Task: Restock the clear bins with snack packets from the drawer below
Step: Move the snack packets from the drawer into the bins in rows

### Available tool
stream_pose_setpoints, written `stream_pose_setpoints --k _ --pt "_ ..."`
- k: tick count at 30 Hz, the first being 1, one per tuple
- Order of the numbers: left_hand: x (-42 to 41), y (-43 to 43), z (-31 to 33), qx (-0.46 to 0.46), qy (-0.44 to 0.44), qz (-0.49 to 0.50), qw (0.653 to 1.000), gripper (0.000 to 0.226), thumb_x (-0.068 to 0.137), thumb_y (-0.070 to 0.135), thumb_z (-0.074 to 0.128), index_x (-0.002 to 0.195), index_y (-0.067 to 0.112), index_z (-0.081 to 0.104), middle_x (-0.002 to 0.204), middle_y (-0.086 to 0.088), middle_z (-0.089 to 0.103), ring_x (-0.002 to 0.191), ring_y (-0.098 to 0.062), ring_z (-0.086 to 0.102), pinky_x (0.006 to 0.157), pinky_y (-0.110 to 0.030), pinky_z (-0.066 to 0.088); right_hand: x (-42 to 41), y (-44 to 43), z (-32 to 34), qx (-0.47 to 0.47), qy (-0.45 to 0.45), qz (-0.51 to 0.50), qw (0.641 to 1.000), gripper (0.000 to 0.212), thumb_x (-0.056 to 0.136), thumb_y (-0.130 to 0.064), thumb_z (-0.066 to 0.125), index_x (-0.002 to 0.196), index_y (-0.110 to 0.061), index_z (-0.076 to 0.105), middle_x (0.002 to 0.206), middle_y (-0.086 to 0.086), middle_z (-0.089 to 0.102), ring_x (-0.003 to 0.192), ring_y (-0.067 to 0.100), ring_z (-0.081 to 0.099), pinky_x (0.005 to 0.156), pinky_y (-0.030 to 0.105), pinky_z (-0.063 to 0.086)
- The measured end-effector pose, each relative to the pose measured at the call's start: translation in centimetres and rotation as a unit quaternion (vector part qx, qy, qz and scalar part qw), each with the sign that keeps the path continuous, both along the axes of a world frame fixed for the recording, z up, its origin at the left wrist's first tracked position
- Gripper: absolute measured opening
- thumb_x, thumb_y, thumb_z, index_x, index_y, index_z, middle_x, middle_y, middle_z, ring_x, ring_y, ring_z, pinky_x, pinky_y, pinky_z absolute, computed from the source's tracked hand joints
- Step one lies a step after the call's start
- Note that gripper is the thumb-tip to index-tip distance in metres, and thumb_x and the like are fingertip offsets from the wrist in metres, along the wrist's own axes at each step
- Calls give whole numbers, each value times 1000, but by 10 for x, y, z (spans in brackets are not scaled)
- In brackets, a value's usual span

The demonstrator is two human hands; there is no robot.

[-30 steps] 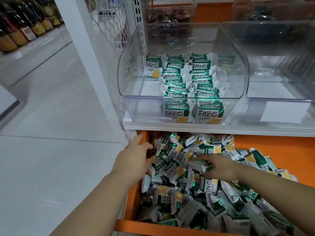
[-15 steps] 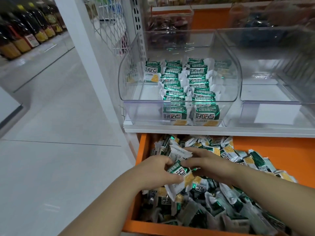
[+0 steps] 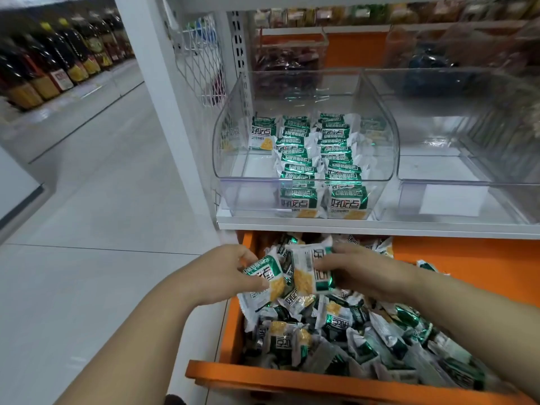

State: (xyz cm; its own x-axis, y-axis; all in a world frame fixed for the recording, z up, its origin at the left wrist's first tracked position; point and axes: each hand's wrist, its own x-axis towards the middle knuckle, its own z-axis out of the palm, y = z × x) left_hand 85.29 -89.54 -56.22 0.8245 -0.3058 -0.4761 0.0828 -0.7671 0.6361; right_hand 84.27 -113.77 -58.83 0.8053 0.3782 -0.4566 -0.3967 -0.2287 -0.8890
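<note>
Packets (image 3: 268,277) of crinkly foil sit pinched in left hand (image 3: 226,273) and right hand (image 3: 361,270) above orange drawer (image 3: 292,381).

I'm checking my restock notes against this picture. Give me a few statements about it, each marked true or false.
1. The left hand grips one snack packet and the right hand another, over the orange drawer. True.
2. The orange drawer is pushed shut. False: it stands open, heaped with packets.
3. The left clear bin holds packets in two rows running front to back. True.
4. The white label is on the left clear bin's front. False: it is on the right clear bin.
5. The dark bottles stand to the right of the bins. False: they line shelves at far left, across the aisle.
</note>
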Motion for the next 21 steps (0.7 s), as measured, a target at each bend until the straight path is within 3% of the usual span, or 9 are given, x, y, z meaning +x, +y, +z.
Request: stream_pose_setpoints --k 2,4,6,9,11,13,16,19,21 --pt "-2 0 4 -6 -17 11 1000 32 78 40 76 100 25 58 103 8 68 77 -5 58 65 -23 43 -2 -2 19 -70 -74 37 994 27 86 -25 68 109 -17 60 99 1 71 91 26 63 82 42 43" --pt "-4 -2 11 -7 -51 17 999 31 77 44 75 97 26 60 100 12 64 77 -3 56 63 -24 42 -5 -2 42 -104 -112 50 987 30 83 -19 72 109 -18 57 87 -6 73 82 20 62 79 38 41" --pt "-7 -4 20 -9 -99 21 995 27 79 48 70 99 31 63 96 19 58 78 3 53 62 -21 39 -10 0 67 -140 -155 72 975 27 81 -21 74 104 -21 58 95 -5 72 66 7 61 71 26 47" --pt "-14 -5 31 -100 -111 48 988 24 80 53 65 97 37 69 77 17 61 70 2 55 75 -25 49 -24 6 100 -213 -265 108 934 25 80 -27 74 101 -28 61 107 -17 64 51 -14 51 53 5 36" --pt "-19 -8 38 -203 -75 82 973 15 80 45 66 91 37 72 72 13 67 71 -4 60 80 -35 56 -33 10 114 -233 -324 112 910 24 78 -33 74 100 -32 63 96 -20 62 60 -12 54 56 9 38" --pt "-25 -13 47 -288 -35 109 951 14 81 33 66 94 30 70 83 -5 70 71 -9 61 64 -27 56 -38 14 121 -245 -365 105 892 26 75 -43 72 100 -39 64 102 -18 59 78 -1 57 67 17 43" --pt "-31 -20 56 -361 -21 121 924 38 66 39 67 98 19 65 84 -8 69 69 -11 64 54 -21 51 -42 14 123 -268 -393 96 875 23 78 -41 70 98 -46 59 122 -26 46 108 -8 44 86 2 31" --pt "-33 -22 59 -364 -75 118 921 57 63 61 66 95 14 64 87 -13 70 76 -13 66 69 -34 56 -44 17 130 -266 -386 96 878 22 76 -48 64 98 -46 57 137 -27 40 119 -15 39 89 -3 28" --pt "-32 -23 59 -354 -93 104 925 67 66 78 56 98 21 69 96 -8 73 94 -17 68 92 -49 50 -44 21 134 -223 -376 82 896 19 79 -38 67 98 -36 61 133 -19 50 101 -19 51 77 1 39"
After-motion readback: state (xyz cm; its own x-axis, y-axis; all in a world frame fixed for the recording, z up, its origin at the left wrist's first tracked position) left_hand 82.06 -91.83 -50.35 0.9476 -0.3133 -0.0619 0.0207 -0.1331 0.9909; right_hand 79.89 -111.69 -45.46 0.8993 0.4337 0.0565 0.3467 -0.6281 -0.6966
